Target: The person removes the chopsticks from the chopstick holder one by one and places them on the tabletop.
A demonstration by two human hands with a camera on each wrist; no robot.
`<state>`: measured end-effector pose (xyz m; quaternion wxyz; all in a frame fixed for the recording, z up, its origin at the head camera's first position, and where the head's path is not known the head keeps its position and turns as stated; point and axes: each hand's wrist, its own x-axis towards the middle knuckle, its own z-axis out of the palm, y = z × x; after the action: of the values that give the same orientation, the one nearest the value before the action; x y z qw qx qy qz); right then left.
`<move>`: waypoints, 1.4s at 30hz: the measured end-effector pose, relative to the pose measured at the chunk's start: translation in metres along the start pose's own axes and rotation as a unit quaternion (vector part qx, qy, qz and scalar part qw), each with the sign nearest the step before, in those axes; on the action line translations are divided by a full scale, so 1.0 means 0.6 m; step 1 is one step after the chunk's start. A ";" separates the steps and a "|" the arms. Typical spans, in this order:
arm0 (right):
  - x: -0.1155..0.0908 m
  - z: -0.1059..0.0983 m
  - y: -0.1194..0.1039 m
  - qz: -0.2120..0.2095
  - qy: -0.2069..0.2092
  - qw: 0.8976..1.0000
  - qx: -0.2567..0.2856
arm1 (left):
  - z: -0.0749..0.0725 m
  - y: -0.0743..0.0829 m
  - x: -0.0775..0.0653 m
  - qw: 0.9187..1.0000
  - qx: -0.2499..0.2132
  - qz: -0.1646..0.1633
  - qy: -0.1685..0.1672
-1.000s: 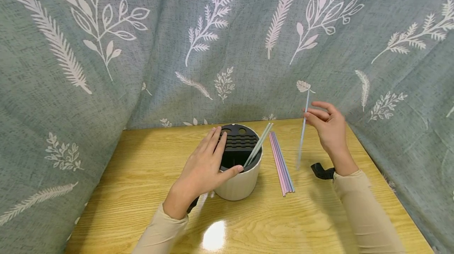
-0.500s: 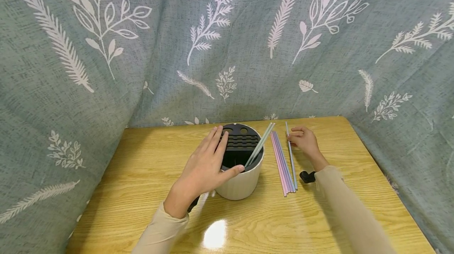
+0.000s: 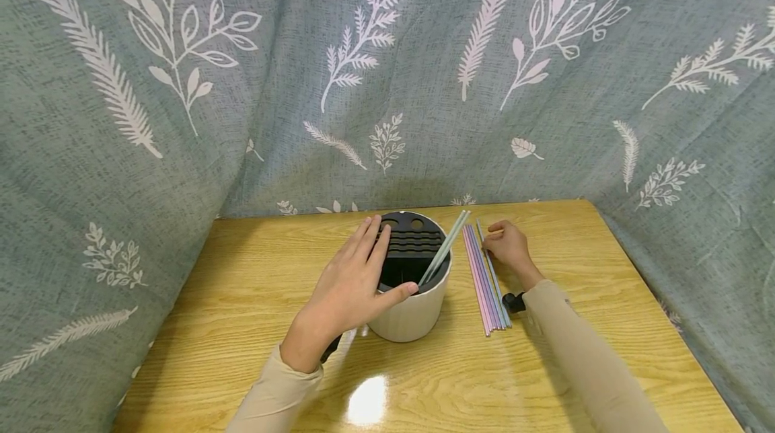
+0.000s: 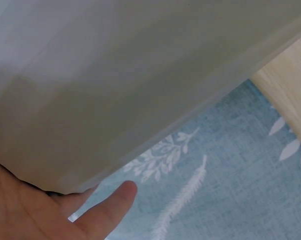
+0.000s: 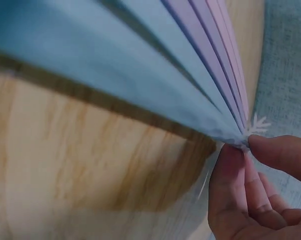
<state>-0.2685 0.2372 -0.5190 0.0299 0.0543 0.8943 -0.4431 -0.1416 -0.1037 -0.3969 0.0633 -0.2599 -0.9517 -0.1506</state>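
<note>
My left hand [image 3: 345, 285] rests with straight fingers across the left side of a cream utensil holder [image 3: 404, 321] with a black insert [image 3: 412, 246]. Two pale green chopsticks [image 3: 443, 250] lean out of its right side. To the right, my right hand [image 3: 508, 246] pinches a blue chopstick [image 3: 493, 276] near its far end. That chopstick lies beside a row of pink, purple and blue chopsticks [image 3: 475, 271]. In the right wrist view, thumb and fingertips [image 5: 229, 157] meet at its bumpy tip. The holder's smooth wall [image 4: 140, 75] fills most of the left wrist view.
The holder and chopsticks stand on a wood-grain table [image 3: 254, 325]. A grey-green leaf-patterned cloth [image 3: 272, 83] hangs behind and at both sides. A black wrist device [image 3: 514, 302] sits under the right wrist, close to the chopsticks' near ends.
My right hand has lowered the blue chopstick from upright in the air to the table, then shifted it left against the row. The left hand has stayed on the holder.
</note>
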 end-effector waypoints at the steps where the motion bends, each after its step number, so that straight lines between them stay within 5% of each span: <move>1: 0.000 0.001 0.000 0.001 0.002 1.000 -0.006 | 0.000 0.000 0.000 1.000 0.000 0.000 0.000; 12: -0.009 -0.001 -0.003 0.009 -0.002 1.000 -0.006 | 0.001 0.001 -0.001 1.000 -0.003 -0.006 -0.002; 19: -0.051 -0.016 -0.036 -0.039 0.007 0.992 0.122 | 0.001 0.001 -0.001 1.000 -0.008 -0.005 -0.004; 24: -0.116 -0.029 -0.104 -0.151 0.017 0.965 0.215 | 0.002 0.000 -0.001 1.000 -0.008 -0.005 -0.003; 31: -0.196 -0.029 -0.175 -0.292 -0.020 0.898 0.328 | 0.001 -0.001 0.000 1.000 -0.007 -0.007 -0.002; 33: -0.209 -0.025 -0.187 -0.307 -0.030 0.888 0.340 | 0.001 -0.001 0.000 1.000 -0.006 -0.007 -0.001; 42: -0.218 -0.005 -0.209 -0.306 0.005 0.903 0.301 | 0.002 -0.001 -0.001 1.000 -0.008 -0.008 0.001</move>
<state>-0.1539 0.1553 -0.4050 -0.1293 -0.2139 0.6911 -0.6782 -0.1413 -0.1044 -0.3984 0.0605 -0.2525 -0.9526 -0.1587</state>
